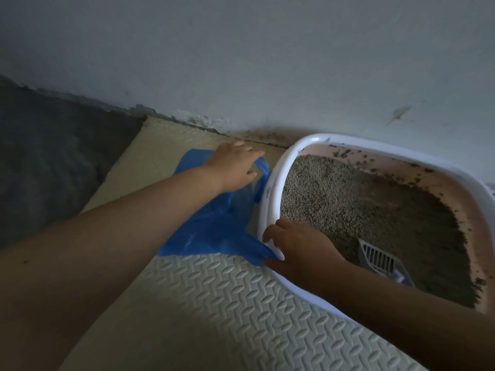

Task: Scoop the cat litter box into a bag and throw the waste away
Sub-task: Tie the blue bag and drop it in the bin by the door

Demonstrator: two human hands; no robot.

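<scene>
A blue plastic bag [211,231] lies on the floor mat just left of the litter box [270,207], a white-rimmed tray with pink inner walls filled with grey litter [356,210]. My left hand [233,167] grips one bag handle at the far side, near the wall. My right hand [300,247] pinches the other handle at the box's near-left rim. A grey slotted scoop [380,261] lies in the litter, just right of my right wrist.
A cream textured foam mat [227,303] covers the floor under the bag and box. A dark grey carpet [53,156] lies at the left. The pale wall [267,62] runs close behind the box, with litter crumbs along its base.
</scene>
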